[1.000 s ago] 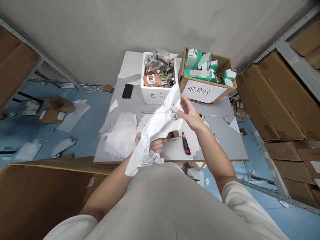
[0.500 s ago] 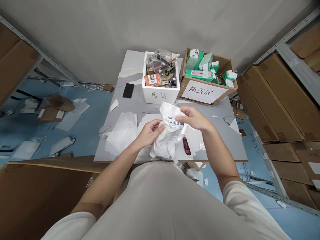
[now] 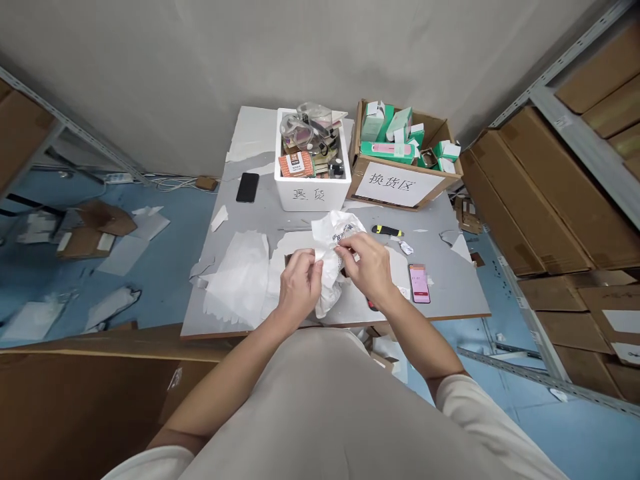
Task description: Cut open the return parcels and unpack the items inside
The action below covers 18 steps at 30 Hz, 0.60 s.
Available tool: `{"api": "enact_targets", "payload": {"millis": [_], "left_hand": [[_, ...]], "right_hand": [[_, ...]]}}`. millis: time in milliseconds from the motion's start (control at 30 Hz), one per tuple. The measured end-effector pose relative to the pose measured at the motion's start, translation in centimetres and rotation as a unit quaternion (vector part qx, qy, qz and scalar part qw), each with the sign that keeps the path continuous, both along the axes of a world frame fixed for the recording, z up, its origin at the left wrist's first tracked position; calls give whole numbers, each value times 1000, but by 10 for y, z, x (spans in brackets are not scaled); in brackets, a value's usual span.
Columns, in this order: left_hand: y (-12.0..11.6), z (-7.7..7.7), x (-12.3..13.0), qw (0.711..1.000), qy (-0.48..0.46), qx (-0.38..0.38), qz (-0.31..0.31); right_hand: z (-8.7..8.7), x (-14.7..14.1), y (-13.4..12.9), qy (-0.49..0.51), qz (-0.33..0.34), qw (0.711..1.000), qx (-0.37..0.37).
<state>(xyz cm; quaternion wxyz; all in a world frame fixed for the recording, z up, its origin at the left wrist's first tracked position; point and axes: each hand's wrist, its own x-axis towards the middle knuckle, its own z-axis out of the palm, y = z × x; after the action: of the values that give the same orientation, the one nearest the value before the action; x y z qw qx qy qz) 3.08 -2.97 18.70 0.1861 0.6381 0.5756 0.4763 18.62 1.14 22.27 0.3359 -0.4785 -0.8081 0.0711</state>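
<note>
A crumpled white plastic bag [image 3: 327, 283] with dark blue print hangs between my hands above the table's front part. My left hand [image 3: 300, 283] has its fingers closed on the bag's left edge. On the other side, my right hand [image 3: 367, 263] pinches the bag near the print. Something dark shows behind the bag, too hidden to name. A red and black cutter [image 3: 372, 305] lies partly covered beneath my right hand. Farther right are a yellow and black cutter [image 3: 387, 231], a crumpled white scrap [image 3: 406, 247] and a phone with a lit pink screen [image 3: 419, 283].
On the table [image 3: 360, 317], a white foam box [image 3: 313, 195] of goggles and packets stands at the back, beside a cardboard box [image 3: 403, 187] of green cartons. A black phone [image 3: 247, 187] lies left. Shelves [image 3: 550, 193] stand right; a large open carton [image 3: 90, 407] is lower left.
My hands have drawn closer together on the bag, whose shape has changed. The view has shifted slightly; the yellow cutter, the scrap and the lit phone now show.
</note>
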Motion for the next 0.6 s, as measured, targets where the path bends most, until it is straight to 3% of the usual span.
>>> {"api": "enact_targets", "payload": {"millis": [133, 233, 333, 400, 467, 600], "left_hand": [[7, 3, -8, 1000, 25, 3, -16], [15, 11, -19, 999, 37, 26, -18], [18, 17, -24, 996, 28, 48, -67], [16, 17, -21, 994, 28, 63, -88], [10, 14, -15, 995, 27, 67, -71], [-1, 3, -1, 998, -35, 33, -27]], "right_hand": [[-2, -3, 5, 11, 72, 997, 9], [6, -1, 4, -18, 137, 990, 34], [14, 0, 1, -45, 175, 982, 62], [15, -1, -2, -51, 174, 980, 80], [12, -5, -5, -27, 161, 982, 94], [1, -15, -16, 98, 125, 985, 73]]}}
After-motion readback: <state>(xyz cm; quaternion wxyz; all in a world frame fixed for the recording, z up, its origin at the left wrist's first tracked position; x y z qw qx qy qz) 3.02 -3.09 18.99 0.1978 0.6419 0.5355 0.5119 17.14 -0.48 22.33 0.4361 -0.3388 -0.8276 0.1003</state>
